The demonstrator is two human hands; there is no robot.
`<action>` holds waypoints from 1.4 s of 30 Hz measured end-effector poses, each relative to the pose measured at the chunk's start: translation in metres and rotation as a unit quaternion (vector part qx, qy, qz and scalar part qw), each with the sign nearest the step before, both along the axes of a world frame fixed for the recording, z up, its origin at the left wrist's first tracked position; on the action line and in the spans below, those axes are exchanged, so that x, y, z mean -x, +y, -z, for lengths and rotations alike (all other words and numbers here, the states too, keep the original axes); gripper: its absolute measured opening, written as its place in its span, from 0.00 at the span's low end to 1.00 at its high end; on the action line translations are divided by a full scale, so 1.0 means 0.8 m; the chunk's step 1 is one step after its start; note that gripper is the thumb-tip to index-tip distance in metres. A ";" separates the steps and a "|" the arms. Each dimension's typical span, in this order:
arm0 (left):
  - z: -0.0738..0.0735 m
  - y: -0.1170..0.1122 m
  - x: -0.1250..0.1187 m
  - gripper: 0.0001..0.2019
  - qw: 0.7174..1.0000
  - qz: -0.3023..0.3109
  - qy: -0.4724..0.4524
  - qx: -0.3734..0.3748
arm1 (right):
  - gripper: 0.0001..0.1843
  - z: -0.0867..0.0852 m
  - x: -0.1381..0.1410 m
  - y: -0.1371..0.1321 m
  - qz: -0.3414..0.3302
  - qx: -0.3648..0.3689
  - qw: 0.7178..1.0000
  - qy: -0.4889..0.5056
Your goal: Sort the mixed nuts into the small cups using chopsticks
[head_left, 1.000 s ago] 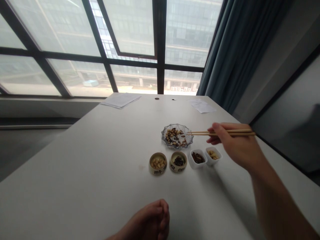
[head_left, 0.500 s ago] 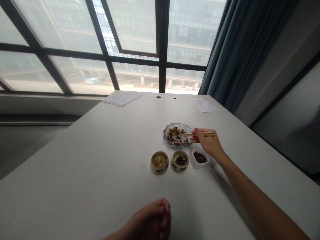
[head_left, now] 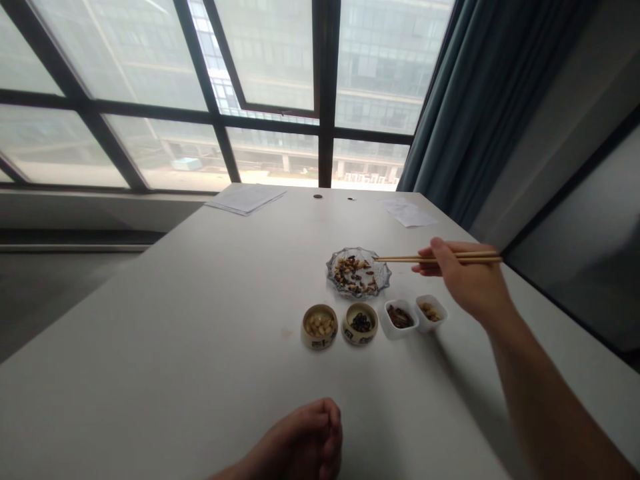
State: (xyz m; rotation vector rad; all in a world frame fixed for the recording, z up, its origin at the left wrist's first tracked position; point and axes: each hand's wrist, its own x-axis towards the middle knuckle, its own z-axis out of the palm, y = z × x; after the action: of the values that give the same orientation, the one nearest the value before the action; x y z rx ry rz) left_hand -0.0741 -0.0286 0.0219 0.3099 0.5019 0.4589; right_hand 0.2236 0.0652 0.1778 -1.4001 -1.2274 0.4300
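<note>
1. At the lower left, the left hand (head_left: 300, 440) lies at the table's near side, its fingers loosely curled and holding nothing visible.
2. Farther up, two round ceramic cups stand side by side: the left cup (head_left: 319, 327) holds pale nuts, the right cup (head_left: 359, 324) dark pieces.
3. Just right of them, two white dishes sit almost touching: the first dish (head_left: 400, 319) holds dark strips, the second dish (head_left: 430, 313) pale pieces.
4. Behind the cups, a glass plate (head_left: 358, 272) carries a mixed heap of pale and dark bits, so much remains there while all four small vessels already hold some food.
5. At the right, the right hand (head_left: 465, 280) grips chopsticks (head_left: 440, 257) level, their tips above the plate's right side; whether they hold anything is too small to tell.
6. Across the white table (head_left: 150, 333), papers (head_left: 246, 199) lie at the far left and loose sheets (head_left: 407, 215) at the far right.
7. Beyond, a large window (head_left: 325, 87) faces a glass-fronted building, with a teal curtain (head_left: 450, 113) on its right.
</note>
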 end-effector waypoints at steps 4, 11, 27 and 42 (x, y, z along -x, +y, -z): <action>0.001 -0.001 0.001 0.04 1.000 -0.005 0.009 -0.007 | 0.22 -0.049 -0.006 -0.065 0.038 0.052 0.992 -0.111; 0.003 0.000 0.002 0.05 1.000 0.000 -0.001 -0.010 | 0.22 -0.055 0.000 -0.095 -0.053 0.099 0.968 -0.225; 0.004 -0.001 0.001 0.04 1.000 -0.001 0.001 -0.023 | 0.25 0.033 0.010 0.020 -0.105 0.030 0.991 -0.073; 0.004 -0.001 0.001 0.05 1.000 0.002 0.001 -0.015 | 0.31 0.087 0.013 0.058 -0.085 0.067 0.992 0.061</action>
State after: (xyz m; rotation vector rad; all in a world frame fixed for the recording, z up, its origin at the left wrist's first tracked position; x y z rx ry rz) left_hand -0.0752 -0.0297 0.0185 0.3407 0.4974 0.4621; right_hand 0.2133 0.1116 0.1085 -1.3653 -1.2399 0.7171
